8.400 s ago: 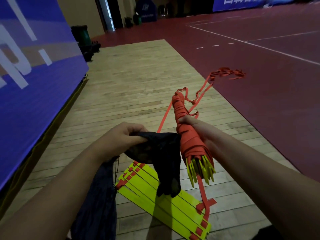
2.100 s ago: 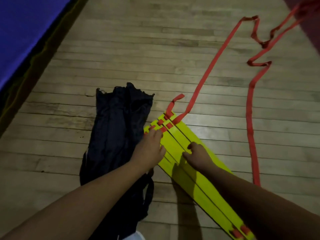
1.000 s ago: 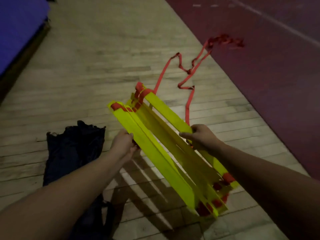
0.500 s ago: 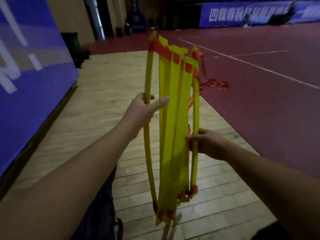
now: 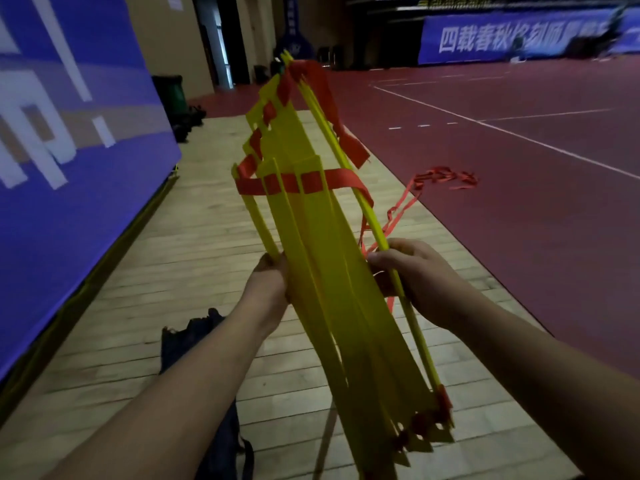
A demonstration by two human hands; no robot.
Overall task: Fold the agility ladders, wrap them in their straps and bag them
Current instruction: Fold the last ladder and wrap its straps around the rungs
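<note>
A bundle of flat yellow plastic ladder rungs [image 5: 311,258] is held up in the air in front of the person. It is tilted so its top leans away and to the left. The rungs are fanned apart rather than stacked tight, and red woven straps [image 5: 313,181] thread across them near the top and again at the bottom.

The left hand [image 5: 272,287] grips the bundle's left edge about halfway down, fingers curled behind the rungs. The right hand [image 5: 420,277] is closed round the outermost rung on the right, thumb across the front, with red strap showing just beside its fingers.

A loose length of red strap [image 5: 403,207] trails away over the pale wooden plank floor [image 5: 194,244] to a tangled heap at the edge of the dark red court surface [image 5: 536,220]. A dark fabric bag [image 5: 188,341] lies crumpled on the planks below the left forearm — apart from the ladder. A big blue banner [image 5: 52,202] stands along the left.
</note>
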